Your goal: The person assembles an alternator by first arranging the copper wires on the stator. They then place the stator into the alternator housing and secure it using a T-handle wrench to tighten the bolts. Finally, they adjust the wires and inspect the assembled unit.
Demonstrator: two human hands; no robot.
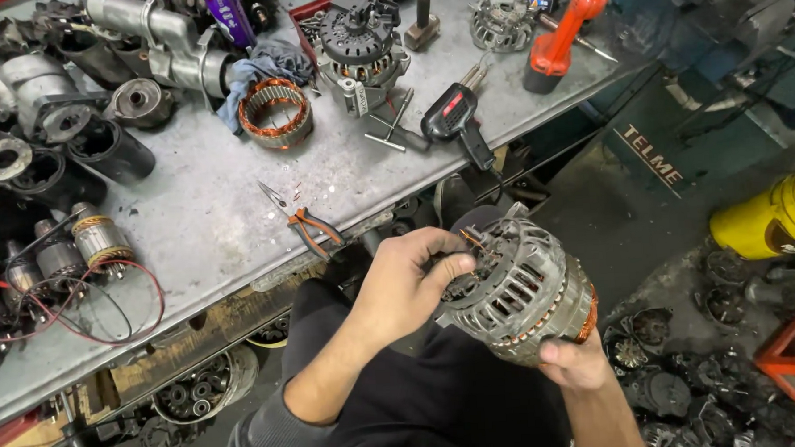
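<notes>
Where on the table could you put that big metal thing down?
Bare bench lies between the copper ring, the pliers and the red wires. The left side and back edge are crowded with motor parts.

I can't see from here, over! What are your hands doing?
Left hand grip on top of the alternator, fingers at its copper wires. Right hand cradles it underneath. Held off the workbench; pliers lie near, nothing blocking.
</notes>
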